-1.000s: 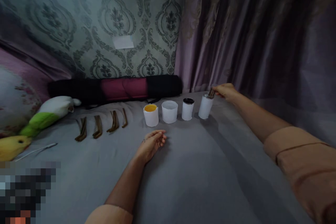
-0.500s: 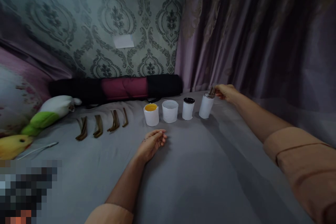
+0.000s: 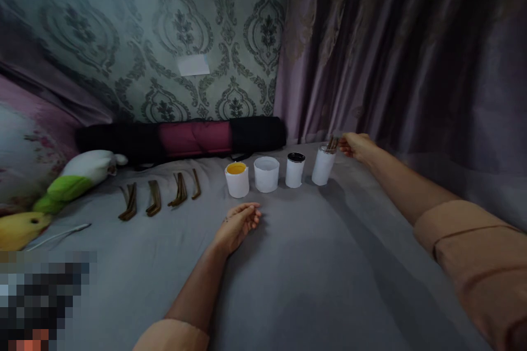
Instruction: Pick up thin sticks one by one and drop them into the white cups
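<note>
Holding right hand (image 3: 357, 147) at stiff, thin sticks (image 3: 331, 143) in light, tippy white cup (image 3: 323, 167), grip impossible to tell; pinching near tops likely suiting; resting left hand (image 3: 239, 224) slack, released.

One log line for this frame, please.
right hand: fingertips at brown sticks in rightmost white cup | left hand: open, resting on grey sheet | grip: unclear

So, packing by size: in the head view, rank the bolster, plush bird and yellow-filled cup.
1. black-and-maroon cylindrical bolster
2. green-and-white plush bird
3. white cup with yellow inside
Plush sits slightly nearer; order still plain.
</note>
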The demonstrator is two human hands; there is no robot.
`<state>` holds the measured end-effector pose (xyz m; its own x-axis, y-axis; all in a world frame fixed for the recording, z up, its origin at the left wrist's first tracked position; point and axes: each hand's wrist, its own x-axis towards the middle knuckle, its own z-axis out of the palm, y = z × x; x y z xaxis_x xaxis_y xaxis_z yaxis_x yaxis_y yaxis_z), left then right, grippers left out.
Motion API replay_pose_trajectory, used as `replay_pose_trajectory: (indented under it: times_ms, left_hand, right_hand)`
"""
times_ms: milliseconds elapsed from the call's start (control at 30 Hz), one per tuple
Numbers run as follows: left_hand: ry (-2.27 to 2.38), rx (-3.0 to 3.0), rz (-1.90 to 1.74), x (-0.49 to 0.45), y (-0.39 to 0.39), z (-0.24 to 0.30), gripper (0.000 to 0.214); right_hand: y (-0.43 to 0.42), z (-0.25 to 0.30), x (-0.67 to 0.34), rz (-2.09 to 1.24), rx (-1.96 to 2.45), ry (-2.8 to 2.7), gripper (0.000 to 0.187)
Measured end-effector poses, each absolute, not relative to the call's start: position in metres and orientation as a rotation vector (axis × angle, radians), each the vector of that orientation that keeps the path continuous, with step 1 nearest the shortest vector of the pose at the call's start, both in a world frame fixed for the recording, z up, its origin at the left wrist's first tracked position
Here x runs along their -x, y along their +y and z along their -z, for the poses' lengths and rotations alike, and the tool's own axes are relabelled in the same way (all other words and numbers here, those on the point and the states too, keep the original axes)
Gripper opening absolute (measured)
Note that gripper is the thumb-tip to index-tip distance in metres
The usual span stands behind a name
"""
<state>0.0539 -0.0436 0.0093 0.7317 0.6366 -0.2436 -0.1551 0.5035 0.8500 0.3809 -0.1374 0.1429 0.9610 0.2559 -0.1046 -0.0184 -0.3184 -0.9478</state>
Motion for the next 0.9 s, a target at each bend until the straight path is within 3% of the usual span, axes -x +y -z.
replay_pose_trajectory:
  times_ms: [367, 667, 900]
  left_hand:
    - [0.586, -0.918, -0.506, -0.054, -0.042, -0.008, 0.010]
    - [0.575, -0.923, -0.513, -0.054, -0.040, -0.005, 0.011]
    - [0.567, -0.924, -0.521, -0.053, -0.040, -0.005, 0.011]
  right_hand:
    - [-0.144, -0.140, -0.381, -0.293, 1.787, -0.177, 0.012]
    - [-0.151, -0.143, -0.376, -0.247, 1.619, -0.124, 0.026]
    - [-0.156, -0.141, -0.368, -0.196, 1.498, -0.044, 0.024]
